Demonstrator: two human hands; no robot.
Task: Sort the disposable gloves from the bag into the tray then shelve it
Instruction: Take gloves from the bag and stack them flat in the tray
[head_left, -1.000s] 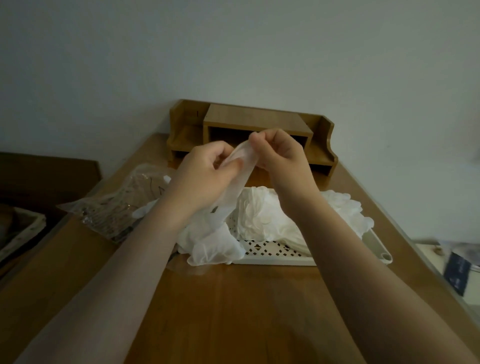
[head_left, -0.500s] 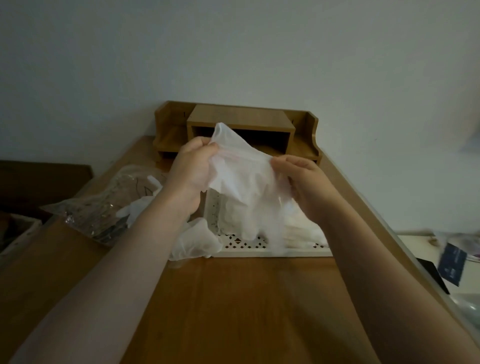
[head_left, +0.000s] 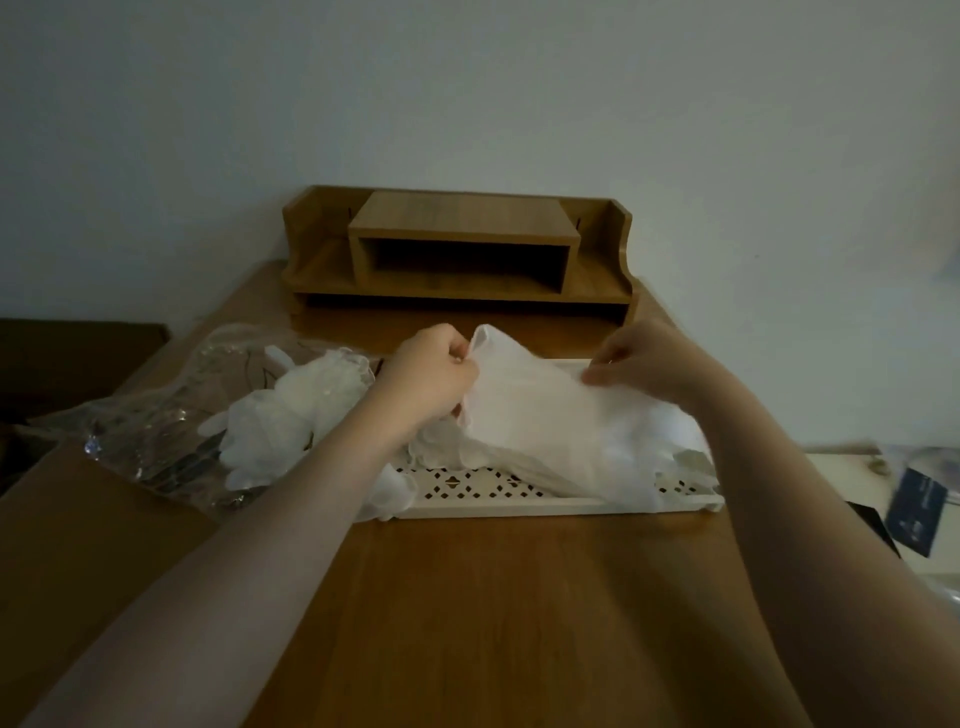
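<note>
The wooden table (head_left: 493, 597) runs under both forearms. Beyond the 2 hands, against the wall, stands a wooden shelf unit (head_left: 460, 249) with an open slot in its middle. Just below the hands lies the white tray (head_left: 519, 505), its perforated floor showing near the front edge, with a heap of gloves (head_left: 670, 436) already in it under the right wrist. Out past the left hand lies the clear plastic bag (head_left: 156, 431), crumpled flat, with more white gloves (head_left: 283, 421) spilling from its mouth toward the left forearm. Another glove droops over the tray's near left corner, beside that forearm.

Between the hands stretches 1 thin white glove (head_left: 524, 400), spread out over the tray. The left hand (head_left: 428, 376) is curled tight, pinching the glove's upper left edge. The right hand (head_left: 644, 361) pinches the opposite edge between thumb and fingertips. The 2 hands are well apart, the glove taut between them. To the right of the right arm a dark card (head_left: 914, 512) lies off the table.
</note>
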